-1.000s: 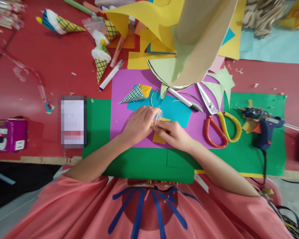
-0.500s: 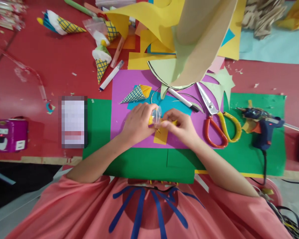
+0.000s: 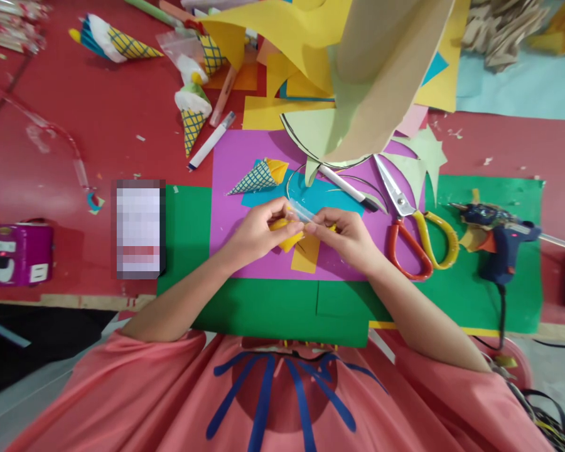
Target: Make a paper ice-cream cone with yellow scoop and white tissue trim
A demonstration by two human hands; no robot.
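Observation:
My left hand [image 3: 262, 232] pinches a small yellow piece [image 3: 287, 236] over the purple sheet [image 3: 245, 267]. Beside it, my right hand [image 3: 346, 237] has its fingers closed at the right end of a clear plastic strip [image 3: 301, 212], which stretches between both hands. A bit of yellow shows between the right fingers. Below the hands lies an orange-yellow paper strip [image 3: 305, 254]. Just above my left hand rests a patterned paper cone [image 3: 260, 176] with yellow at its wide end, partly over a blue sheet [image 3: 327, 198].
Scissors [image 3: 402, 204] and a glue gun [image 3: 501, 245] lie to the right, a white marker [image 3: 346, 187] above the hands. A large curled sheet [image 3: 386, 81] stands behind. Finished-looking cones [image 3: 193, 116], a pen [image 3: 211, 141] and a blurred-out rectangle [image 3: 139, 229] are at the left.
My left hand has turned, showing more of the yellow piece. The clear plastic, bunched up before, now lies stretched between the hands. The view has shifted slightly.

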